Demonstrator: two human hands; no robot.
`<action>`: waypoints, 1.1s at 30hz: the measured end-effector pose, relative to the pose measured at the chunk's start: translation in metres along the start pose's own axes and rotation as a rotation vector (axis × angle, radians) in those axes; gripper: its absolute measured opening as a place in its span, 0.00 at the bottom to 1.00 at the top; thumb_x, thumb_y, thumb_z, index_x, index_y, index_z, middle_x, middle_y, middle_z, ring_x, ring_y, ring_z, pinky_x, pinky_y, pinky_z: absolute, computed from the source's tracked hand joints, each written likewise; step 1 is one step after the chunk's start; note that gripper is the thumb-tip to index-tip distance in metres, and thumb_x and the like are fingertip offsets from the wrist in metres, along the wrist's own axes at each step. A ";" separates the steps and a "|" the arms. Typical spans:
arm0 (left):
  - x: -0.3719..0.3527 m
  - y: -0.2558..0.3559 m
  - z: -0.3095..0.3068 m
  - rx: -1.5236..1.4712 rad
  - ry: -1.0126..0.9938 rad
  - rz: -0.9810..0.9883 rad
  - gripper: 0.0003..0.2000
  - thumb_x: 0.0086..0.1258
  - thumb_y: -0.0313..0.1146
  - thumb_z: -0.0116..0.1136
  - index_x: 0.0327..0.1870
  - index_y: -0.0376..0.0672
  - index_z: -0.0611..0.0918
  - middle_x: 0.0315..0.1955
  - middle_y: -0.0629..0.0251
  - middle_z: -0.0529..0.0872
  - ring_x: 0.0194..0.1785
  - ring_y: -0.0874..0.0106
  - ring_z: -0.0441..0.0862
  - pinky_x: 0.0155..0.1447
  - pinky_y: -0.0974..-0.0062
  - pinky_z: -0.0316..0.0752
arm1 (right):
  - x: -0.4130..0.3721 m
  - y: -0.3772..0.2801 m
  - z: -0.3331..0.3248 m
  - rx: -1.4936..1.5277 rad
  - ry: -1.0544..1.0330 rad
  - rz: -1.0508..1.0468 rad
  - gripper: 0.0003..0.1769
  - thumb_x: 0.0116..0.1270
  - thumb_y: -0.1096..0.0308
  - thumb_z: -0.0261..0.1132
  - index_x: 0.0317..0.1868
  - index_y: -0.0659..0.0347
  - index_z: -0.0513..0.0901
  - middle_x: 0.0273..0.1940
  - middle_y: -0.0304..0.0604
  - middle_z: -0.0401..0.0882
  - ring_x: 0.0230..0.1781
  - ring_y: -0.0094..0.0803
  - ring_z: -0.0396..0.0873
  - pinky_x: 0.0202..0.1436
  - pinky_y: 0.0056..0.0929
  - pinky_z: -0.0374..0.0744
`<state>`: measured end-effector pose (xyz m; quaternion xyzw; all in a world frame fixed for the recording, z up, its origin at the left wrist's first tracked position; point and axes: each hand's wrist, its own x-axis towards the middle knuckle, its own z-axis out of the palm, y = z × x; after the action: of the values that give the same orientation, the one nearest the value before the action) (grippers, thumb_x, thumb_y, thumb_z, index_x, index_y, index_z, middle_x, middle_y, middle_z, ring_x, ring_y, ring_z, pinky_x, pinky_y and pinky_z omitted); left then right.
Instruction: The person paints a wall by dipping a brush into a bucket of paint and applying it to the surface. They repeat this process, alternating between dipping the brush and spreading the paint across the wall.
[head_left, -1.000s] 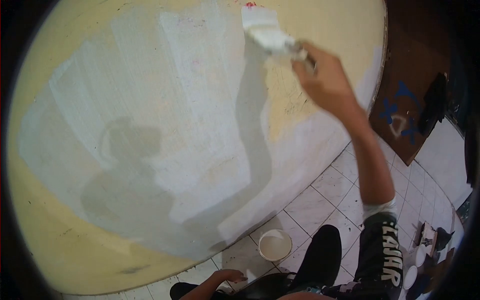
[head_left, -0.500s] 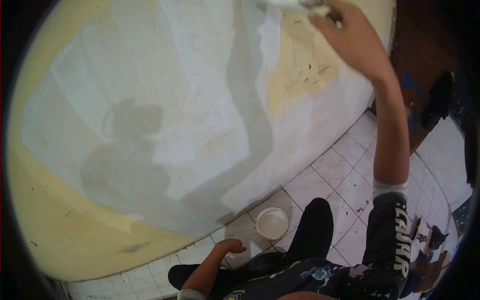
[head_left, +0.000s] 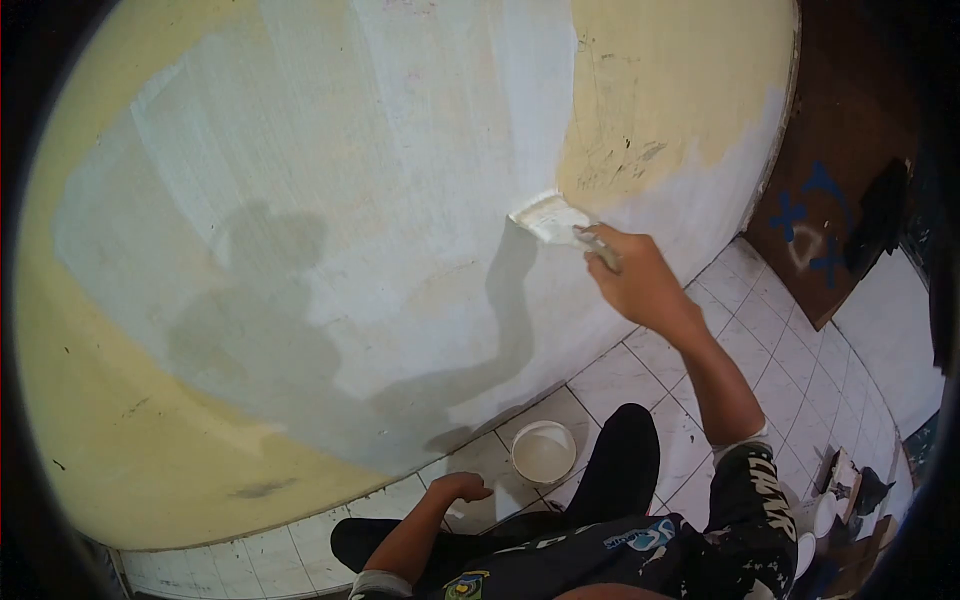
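Observation:
A wide paintbrush [head_left: 552, 219], its bristles coated white, is held by the handle in my right hand [head_left: 640, 280], fingers closed around it. The bristles touch the wall [head_left: 400, 220], at the lower corner of a bare yellow patch [head_left: 640, 110] bordered by white paint. My left hand [head_left: 462, 488] hangs loosely curled near my bent knee, and I see nothing in it. Close to its right, a round white tub [head_left: 543, 452] with pale paint inside stands on the tiles between my legs.
White tiled floor [head_left: 690, 400] meets the wall along a dark, curving line. A brown door-like panel [head_left: 830, 230] with blue marks stands at the right. Several items, among them a white container [head_left: 825, 515] and brown cardboard [head_left: 868, 550], lie at the lower right.
My right hand has swept the paintbrush down the wall from the top edge of the view. White paint runs along the yellow patch's left edge. My left hand stays almost still.

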<state>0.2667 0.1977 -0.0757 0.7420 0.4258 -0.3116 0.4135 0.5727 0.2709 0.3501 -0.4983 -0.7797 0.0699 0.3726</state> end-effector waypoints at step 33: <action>0.041 -0.003 0.001 -0.023 -0.218 -0.048 0.26 0.73 0.48 0.51 0.58 0.32 0.77 0.46 0.47 0.85 0.45 0.55 0.85 0.50 0.58 0.78 | 0.092 -0.101 -0.052 -0.213 0.620 -0.606 0.14 0.68 0.71 0.65 0.51 0.69 0.82 0.28 0.52 0.80 0.26 0.37 0.77 0.34 0.34 0.76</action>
<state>0.2823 0.2132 -0.1109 0.6884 0.3995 -0.3957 0.4582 0.5127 0.2837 0.4822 -0.2802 -0.7450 -0.2759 0.5388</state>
